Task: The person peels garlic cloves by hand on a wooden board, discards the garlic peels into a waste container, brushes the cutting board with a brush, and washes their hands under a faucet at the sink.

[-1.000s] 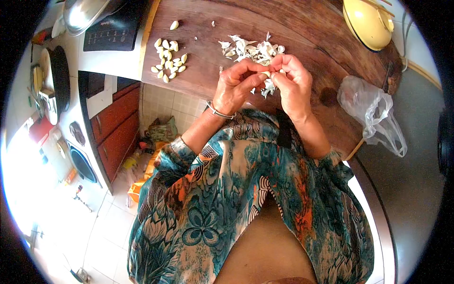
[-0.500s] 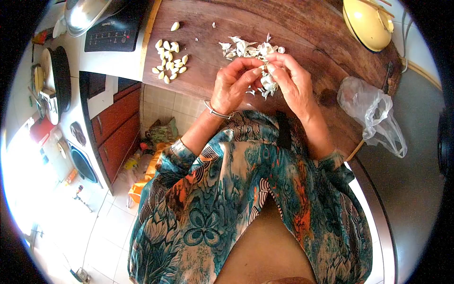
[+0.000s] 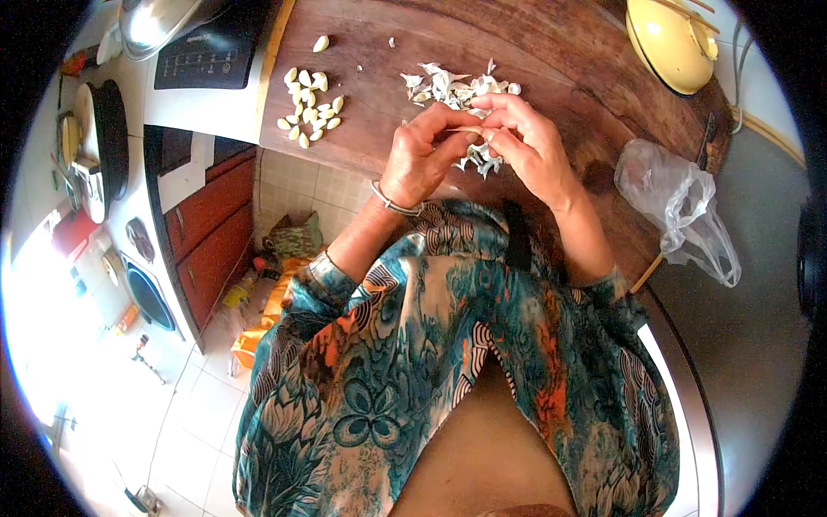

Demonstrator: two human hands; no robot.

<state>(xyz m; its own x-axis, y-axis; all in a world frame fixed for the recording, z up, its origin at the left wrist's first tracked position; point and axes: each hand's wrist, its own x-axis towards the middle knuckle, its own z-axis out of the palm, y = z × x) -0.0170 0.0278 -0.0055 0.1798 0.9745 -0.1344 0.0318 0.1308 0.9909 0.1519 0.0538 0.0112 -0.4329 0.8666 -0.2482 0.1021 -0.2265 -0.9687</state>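
My left hand (image 3: 419, 153), with a bracelet on its wrist, and my right hand (image 3: 531, 148) meet fingertip to fingertip over the wooden board. Both are closed in a pinch on a small pale garlic clove (image 3: 468, 129), mostly covered by the fingers. Just beyond and below the fingertips lies a loose heap of white garlic skins (image 3: 448, 86). To the left, several peeled garlic cloves (image 3: 307, 108) sit in a group near the board's edge, with a single peeled clove (image 3: 320, 43) farther back.
A clear plastic bag (image 3: 668, 194) lies on the right of the wooden board (image 3: 560, 52), near a knife (image 3: 708, 142). A yellow bowl (image 3: 672, 43) stands at the back right. An induction cooker (image 3: 202, 65) with a metal pot (image 3: 159, 26) is at the back left.
My hands have shifted slightly, with the left fingers turned more toward the right hand. The fingertips stay together, and the peeled cloves lie as before.
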